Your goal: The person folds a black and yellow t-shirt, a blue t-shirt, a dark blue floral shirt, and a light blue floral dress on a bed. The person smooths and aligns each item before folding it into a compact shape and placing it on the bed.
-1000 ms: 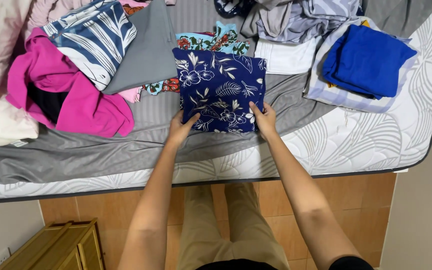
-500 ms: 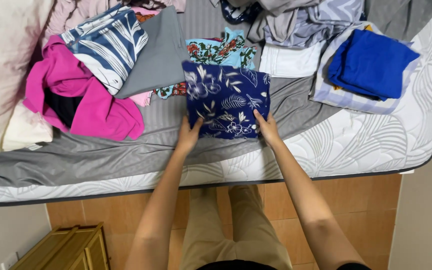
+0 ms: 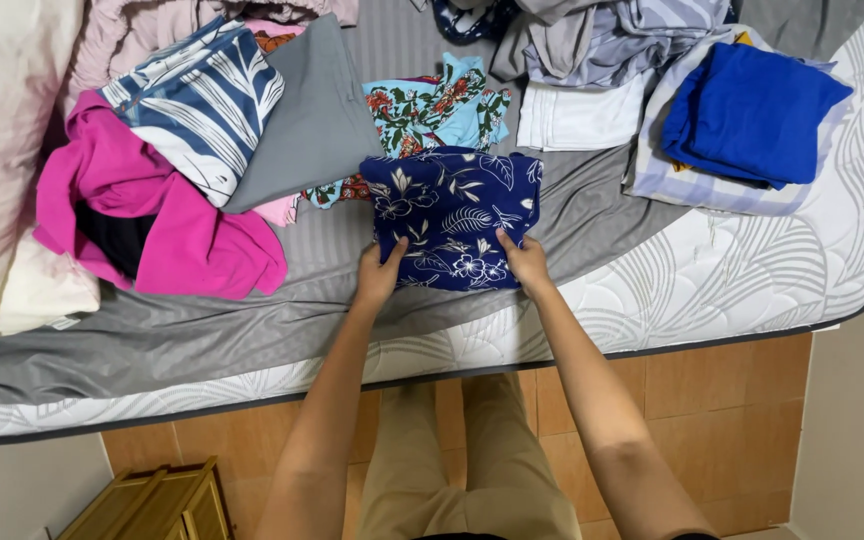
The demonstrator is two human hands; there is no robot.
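Observation:
A folded navy blue garment with a white floral print (image 3: 452, 215) lies on the grey sheet (image 3: 202, 330) of a mattress. My left hand (image 3: 380, 272) grips its near left corner, thumb on top. At its near right corner, my right hand (image 3: 522, 260) holds the edge the same way. Both arms reach forward from the bottom of the view. Behind the navy garment lies a turquoise floral cloth (image 3: 432, 105), partly under it.
A pink garment (image 3: 162, 225) and a blue-and-white leaf-print cloth (image 3: 197, 105) lie at the left beside a grey folded piece (image 3: 312, 120). A bright blue folded stack (image 3: 752, 110) sits at the right, a white piece (image 3: 577, 120) beside it. A wooden crate (image 3: 152, 505) stands on the tiled floor.
The view has shifted slightly. My hands have stayed at the near corners of the navy garment, which looks a little more squared up.

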